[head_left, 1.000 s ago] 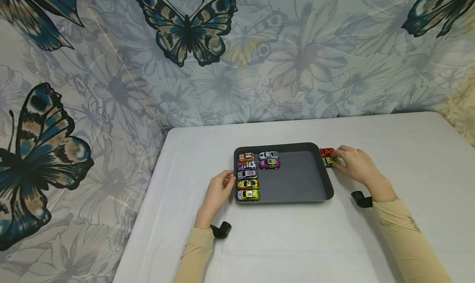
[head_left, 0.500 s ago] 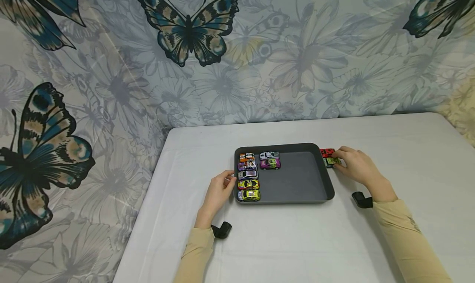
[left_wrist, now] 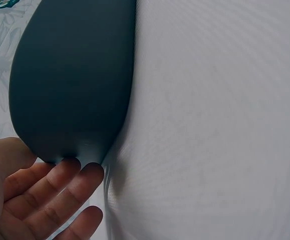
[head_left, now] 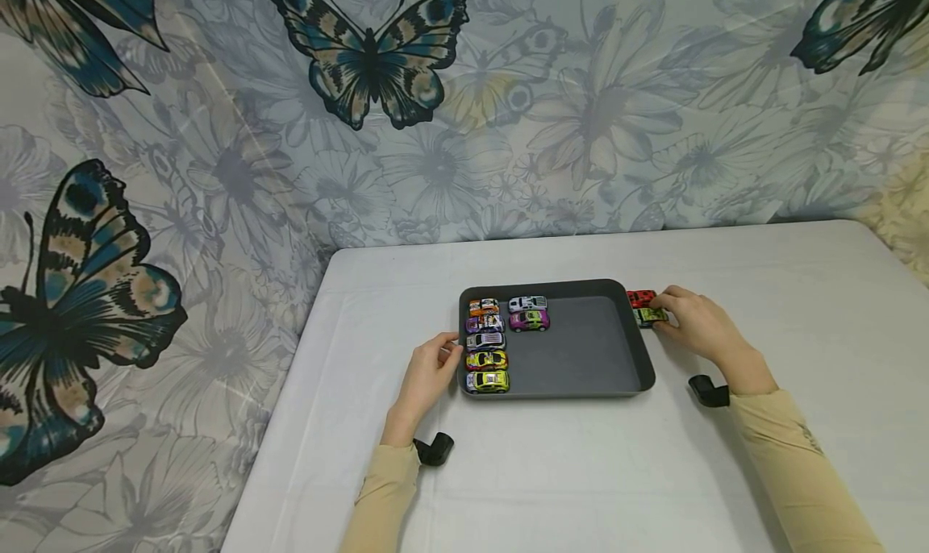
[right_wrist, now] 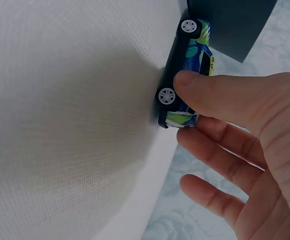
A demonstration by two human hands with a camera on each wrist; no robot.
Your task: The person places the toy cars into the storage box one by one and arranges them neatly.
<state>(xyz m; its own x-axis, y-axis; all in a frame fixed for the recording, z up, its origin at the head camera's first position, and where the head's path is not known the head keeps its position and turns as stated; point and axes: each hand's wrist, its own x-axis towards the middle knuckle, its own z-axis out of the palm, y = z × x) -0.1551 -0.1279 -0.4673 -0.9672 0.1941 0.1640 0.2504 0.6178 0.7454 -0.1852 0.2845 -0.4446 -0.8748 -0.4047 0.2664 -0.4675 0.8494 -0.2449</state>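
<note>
A dark grey tray lies on the white table. My left hand is at its left end, fingertips touching the outer wall; in the left wrist view the loosely bent fingers meet the tray's end. Beyond the tray's right side, my right hand pinches a green toy car by its near end. The right wrist view shows the thumb on the side of this toy car, which has blue patches and white wheels. A red toy car sits just behind it, partly hidden by the fingers.
Inside the tray several toy cars line the left edge, including a yellow-green one in front. A silver car and a purple-green car form a second column. A butterfly-patterned cloth hangs behind the table.
</note>
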